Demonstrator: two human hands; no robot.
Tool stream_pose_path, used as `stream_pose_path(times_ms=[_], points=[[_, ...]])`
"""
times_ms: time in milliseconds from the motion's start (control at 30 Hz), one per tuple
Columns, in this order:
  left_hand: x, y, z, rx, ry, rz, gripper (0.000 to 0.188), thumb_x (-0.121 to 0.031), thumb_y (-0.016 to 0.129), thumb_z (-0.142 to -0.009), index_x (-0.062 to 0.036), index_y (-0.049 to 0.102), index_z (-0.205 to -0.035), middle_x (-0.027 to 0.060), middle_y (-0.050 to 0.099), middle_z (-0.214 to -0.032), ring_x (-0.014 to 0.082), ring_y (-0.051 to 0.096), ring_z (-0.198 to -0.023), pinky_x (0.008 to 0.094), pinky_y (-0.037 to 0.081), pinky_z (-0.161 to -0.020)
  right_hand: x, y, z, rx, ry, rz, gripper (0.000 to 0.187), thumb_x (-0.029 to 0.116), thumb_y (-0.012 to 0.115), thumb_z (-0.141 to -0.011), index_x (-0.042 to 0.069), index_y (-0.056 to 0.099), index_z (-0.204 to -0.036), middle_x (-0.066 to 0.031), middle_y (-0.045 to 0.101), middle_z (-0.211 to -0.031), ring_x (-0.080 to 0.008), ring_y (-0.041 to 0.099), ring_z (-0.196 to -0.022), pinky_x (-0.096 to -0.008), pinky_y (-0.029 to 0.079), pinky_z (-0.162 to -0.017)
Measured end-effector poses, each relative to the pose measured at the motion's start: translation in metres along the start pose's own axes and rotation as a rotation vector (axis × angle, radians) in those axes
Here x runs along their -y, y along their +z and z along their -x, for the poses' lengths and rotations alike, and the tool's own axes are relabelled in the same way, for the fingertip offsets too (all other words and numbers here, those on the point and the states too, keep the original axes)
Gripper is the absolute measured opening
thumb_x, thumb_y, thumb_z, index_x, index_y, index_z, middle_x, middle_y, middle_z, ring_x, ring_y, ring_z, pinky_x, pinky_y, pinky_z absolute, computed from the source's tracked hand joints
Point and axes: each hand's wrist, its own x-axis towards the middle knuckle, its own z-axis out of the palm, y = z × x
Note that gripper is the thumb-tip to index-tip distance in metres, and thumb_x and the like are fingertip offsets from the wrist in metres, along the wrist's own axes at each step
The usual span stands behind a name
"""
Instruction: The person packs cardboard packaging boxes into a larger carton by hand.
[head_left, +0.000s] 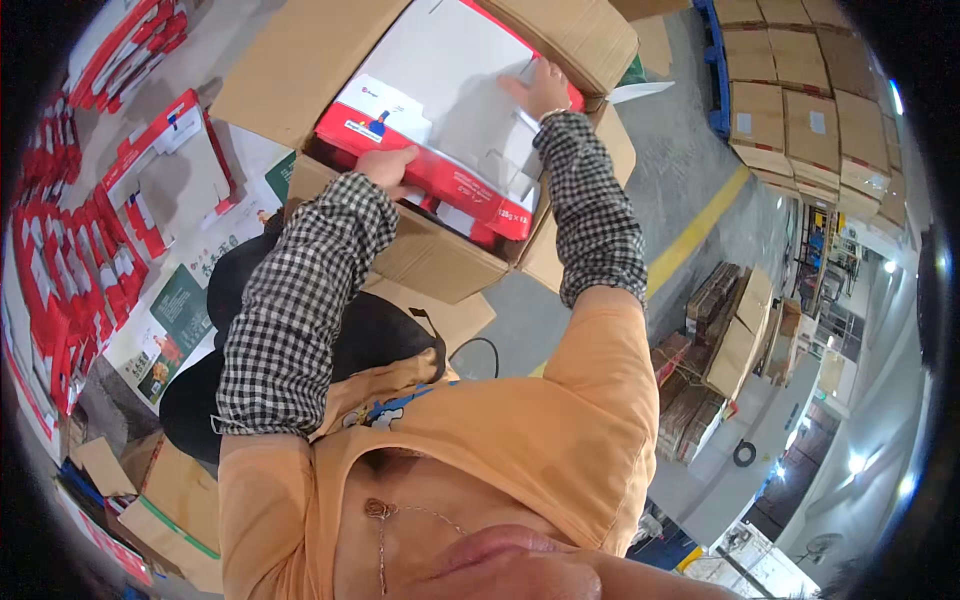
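Note:
A flat red-and-white printed carton (455,75) lies in an open brown cardboard box (440,255), on top of other red-edged pieces. My left hand (390,168) grips its near red edge, thumb on top and the other fingers mostly hidden below. At the right edge, my right hand (540,92) holds the carton with the thumb stretched over the white panel and the fingers at the rim. A clear plastic-looking sheet or window shows near the lower right of the carton.
Stacks of folded red-and-white cartons (75,275) lie to the left, beside a single loose carton (165,165) and a green printed sheet (180,315). Stacked brown boxes (785,115) stand at the far right beyond a yellow floor line (700,230). Flattened cardboard (735,335) is piled at right.

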Motion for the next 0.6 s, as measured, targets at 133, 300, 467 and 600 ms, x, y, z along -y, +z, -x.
stream_pose_path(times_ms=[133,300,467,600], points=[[-0.012,-0.004,0.013,-0.238,0.106,-0.407,0.043,-0.028,0.061,-0.088,0.01,0.058,-0.108,0.0171,0.063,-0.108,0.0258,0.065,-0.091,0.0319,0.055,-0.073,-0.005,-0.014,-0.004,0.098,0.074,-0.077,0.071,0.055,0.067,-0.071,0.005,0.053,-0.121,-0.0215,0.05,-0.128,-0.0382,0.037,-0.127,-0.0532,0.032,-0.101],[-0.009,-0.034,0.058,-0.154,0.149,-0.366,0.044,-0.031,0.065,-0.087,0.0082,0.06,-0.106,0.0146,0.064,-0.099,0.0212,0.065,-0.082,0.0319,0.055,-0.066,0.1,-0.002,0.042,-0.365,-0.218,-0.186,0.065,0.047,0.059,-0.084,0.008,0.045,-0.134,-0.0266,0.034,-0.141,-0.0447,0.024,-0.134,-0.0602,0.02,-0.106],[-0.014,-0.11,0.162,-0.144,0.578,0.122,0.036,-0.024,0.057,-0.093,0.0062,0.052,-0.113,0.0148,0.063,-0.098,0.0238,0.064,-0.093,0.0331,0.052,-0.084,0.135,0.054,0.105,0.229,-0.229,0.012,0.068,0.052,0.046,-0.09,0.013,0.032,-0.143,-0.0237,0.02,-0.15,-0.0452,0.011,-0.139,-0.0632,0.007,-0.108],[-0.015,-0.172,0.235,-0.295,0.736,-0.001,0.035,-0.022,0.055,-0.094,0.0048,0.052,-0.116,0.0156,0.062,-0.106,0.0237,0.063,-0.097,0.0337,0.051,-0.086,0.132,0.06,0.104,0.248,-0.202,0.026,0.066,0.053,0.043,-0.09,0.015,0.032,-0.143,-0.0244,0.018,-0.15,-0.0425,0.011,-0.14,-0.0627,0.008,-0.108]])
